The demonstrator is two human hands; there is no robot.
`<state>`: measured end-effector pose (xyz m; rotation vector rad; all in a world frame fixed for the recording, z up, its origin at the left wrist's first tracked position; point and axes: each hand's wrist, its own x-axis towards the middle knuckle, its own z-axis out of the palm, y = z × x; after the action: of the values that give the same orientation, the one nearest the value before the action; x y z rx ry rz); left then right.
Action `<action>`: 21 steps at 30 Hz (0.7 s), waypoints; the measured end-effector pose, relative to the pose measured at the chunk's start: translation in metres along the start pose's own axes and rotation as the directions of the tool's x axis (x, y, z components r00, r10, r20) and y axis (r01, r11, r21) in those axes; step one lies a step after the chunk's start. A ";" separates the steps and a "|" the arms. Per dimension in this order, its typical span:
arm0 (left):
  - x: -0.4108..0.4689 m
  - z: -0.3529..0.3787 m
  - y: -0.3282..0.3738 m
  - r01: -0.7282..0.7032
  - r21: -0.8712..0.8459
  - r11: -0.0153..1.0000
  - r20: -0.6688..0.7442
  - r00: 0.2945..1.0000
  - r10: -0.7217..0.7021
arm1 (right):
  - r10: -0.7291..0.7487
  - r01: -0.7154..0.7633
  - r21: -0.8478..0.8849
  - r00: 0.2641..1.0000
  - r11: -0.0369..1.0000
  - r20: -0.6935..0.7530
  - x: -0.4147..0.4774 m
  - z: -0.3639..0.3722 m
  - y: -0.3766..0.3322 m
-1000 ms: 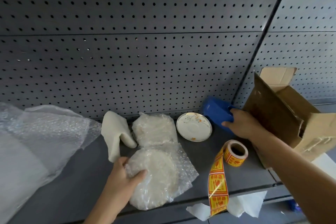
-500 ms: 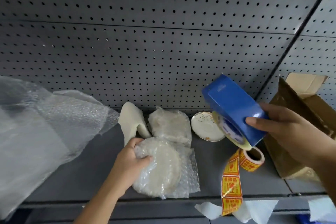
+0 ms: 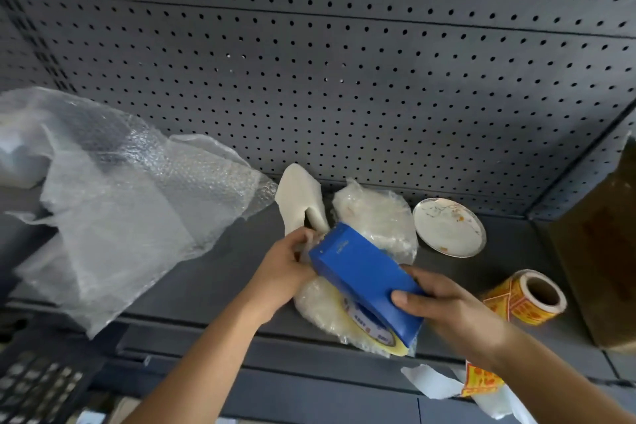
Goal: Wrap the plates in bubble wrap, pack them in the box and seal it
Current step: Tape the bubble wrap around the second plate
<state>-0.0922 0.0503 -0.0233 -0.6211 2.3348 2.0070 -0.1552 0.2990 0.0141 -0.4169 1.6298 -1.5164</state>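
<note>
Bare plate (image 3: 449,228) flat, near box (image 3: 605,265). Rear wrapped plate (image 3: 377,213) beside it; front wrapped plate (image 3: 320,310) under tilted blue tape dispenser (image 3: 364,274). Loose bubble wrap (image 3: 137,196) left.

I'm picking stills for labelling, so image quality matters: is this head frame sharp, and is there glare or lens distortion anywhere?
Head view: the left hand is slightly motion-blurred, while the blue tape dispenser and bare plate read clearly; small glints on the loose bubble wrap, no washout; pegboard seams bow from the wide lens; cardboard box is dark and soft.
</note>
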 end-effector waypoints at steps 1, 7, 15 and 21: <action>-0.001 -0.002 -0.002 0.026 -0.066 0.997 0.021 0.999 -0.024 | 0.003 -0.003 0.017 1.000 1.000 -0.006 0.001 -0.001 0.001; -0.021 0.003 -0.018 0.059 -0.404 0.913 0.075 0.997 -0.031 | 0.021 -0.021 0.048 1.000 0.999 0.004 0.006 -0.003 0.004; -0.046 0.018 -0.034 -0.037 -0.402 0.915 0.118 0.989 0.092 | 0.029 -0.029 0.065 1.000 0.997 -0.001 0.007 -0.006 0.005; -0.042 0.038 -0.041 -0.198 -0.336 0.921 -0.066 0.980 0.187 | 0.057 -0.055 0.152 0.998 0.987 -0.007 0.005 -0.008 0.004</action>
<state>-0.0510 0.0948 -0.0588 -0.4434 2.1528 2.5401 -0.1632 0.3015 0.0075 -0.2774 1.5093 -1.5900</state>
